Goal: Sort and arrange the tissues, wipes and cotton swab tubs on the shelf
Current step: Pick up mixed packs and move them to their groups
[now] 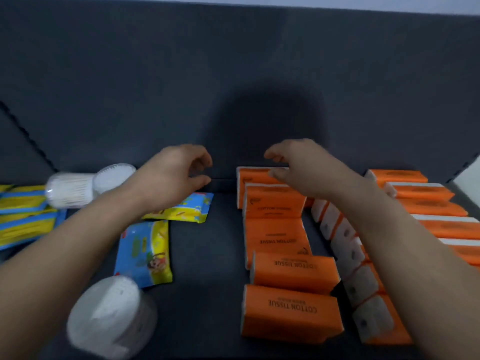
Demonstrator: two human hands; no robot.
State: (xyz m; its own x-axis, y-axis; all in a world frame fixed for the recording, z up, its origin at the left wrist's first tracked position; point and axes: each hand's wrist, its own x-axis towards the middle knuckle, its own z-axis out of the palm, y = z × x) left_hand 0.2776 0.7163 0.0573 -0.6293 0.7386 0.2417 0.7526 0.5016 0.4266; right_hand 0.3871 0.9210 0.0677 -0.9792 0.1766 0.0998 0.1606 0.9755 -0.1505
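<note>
Orange cotton tissue packs [291,307] lie in a row down the shelf's middle right, with more orange packs [439,224] in rows to their right. My right hand [298,167] hovers over the farthest pack [255,175], fingers curled and apart, holding nothing. My left hand [174,172] is raised above a yellow-blue wipes pack [187,209], fingers apart and empty. A second wipes pack [145,253] lies nearer. Several more wipes packs [23,216] are stacked at the left. Cotton swab tubs lie at the back left [70,189] and at the front left [111,315].
The dark grey shelf floor [207,255] shows between the wipes and the tissue rows. A dark back panel [233,87] closes the shelf behind everything. A second swab tub [114,175] stands behind the tub at the back left.
</note>
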